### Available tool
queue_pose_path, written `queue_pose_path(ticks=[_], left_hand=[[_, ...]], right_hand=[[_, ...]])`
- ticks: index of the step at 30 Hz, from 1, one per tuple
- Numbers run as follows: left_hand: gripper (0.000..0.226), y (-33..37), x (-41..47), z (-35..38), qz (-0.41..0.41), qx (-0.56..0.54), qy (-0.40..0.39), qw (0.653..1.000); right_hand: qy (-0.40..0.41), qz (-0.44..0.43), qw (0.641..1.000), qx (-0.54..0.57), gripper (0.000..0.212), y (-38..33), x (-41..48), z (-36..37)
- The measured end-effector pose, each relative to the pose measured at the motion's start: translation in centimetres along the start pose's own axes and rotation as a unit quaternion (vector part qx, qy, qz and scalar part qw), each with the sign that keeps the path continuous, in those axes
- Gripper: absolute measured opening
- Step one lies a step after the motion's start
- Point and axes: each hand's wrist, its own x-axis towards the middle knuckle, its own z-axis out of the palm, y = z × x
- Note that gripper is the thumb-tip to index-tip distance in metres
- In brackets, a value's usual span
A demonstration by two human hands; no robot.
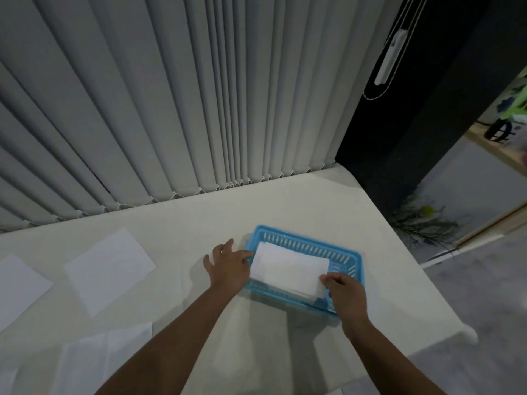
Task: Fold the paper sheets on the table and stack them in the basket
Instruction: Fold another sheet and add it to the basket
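A blue slotted basket [339, 249] stands on the white table, right of centre. A stack of folded white paper [288, 267] lies inside it. My right hand [343, 290] is at the basket's near right corner, its fingers pinched on the top folded sheet's corner. My left hand [228, 265] rests at the basket's left end, fingers spread, one fingertip touching the folded sheet's left edge. Flat unfolded sheets lie to the left: one [109, 269] in the middle left, another [17, 289] at the far left edge, and more [94, 357] near the front.
The table [199, 218] is backed by grey vertical blinds [171, 95]. Its right edge drops off just past the basket, with floor and a dark wall panel [413, 124] beyond.
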Motion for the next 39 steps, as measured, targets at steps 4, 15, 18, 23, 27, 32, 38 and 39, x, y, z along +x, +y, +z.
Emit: queue_pose_path(ticks=[4,15,18,23,27,32,38,39], left_hand=[[0.038,0.2,-0.3,0.4,0.016,0.037,-0.010,0.999],[0.042,0.1,-0.3,0.4,0.047,0.056,-0.020,0.997],[0.041,0.3,-0.3,0.3,0.051,0.047,-0.017,0.997],[0.041,0.1,-0.4,0.5,0.060,0.039,-0.005,0.997],[0.043,0.0,-0.6,0.7,0.075,0.002,0.022,0.997],[0.044,0.2,-1.2,0.9,0.165,-0.004,0.094,0.982],[0.081,0.8,-1.0,2.6,0.263,0.156,-0.001,0.952],[0.085,0.8,-0.9,3.0,0.272,0.174,-0.014,0.946]], right_hand=[[-0.006,-0.016,1.000,-0.010,0.018,-0.4,0.1,0.3],[-0.014,-0.011,0.999,-0.028,0.022,-0.9,-0.1,0.9],[-0.012,-0.011,0.999,-0.043,0.019,-0.8,-0.1,0.8],[-0.017,-0.012,0.998,-0.063,0.015,-0.5,-0.3,0.7],[-0.018,-0.016,0.997,-0.068,0.008,0.1,-0.2,0.2],[-0.019,-0.016,0.996,-0.085,0.014,0.6,-0.3,0.1],[-0.011,-0.290,0.877,-0.383,0.047,1.1,-0.6,1.5],[-0.051,-0.309,0.846,-0.432,0.059,1.1,-0.6,1.9]])
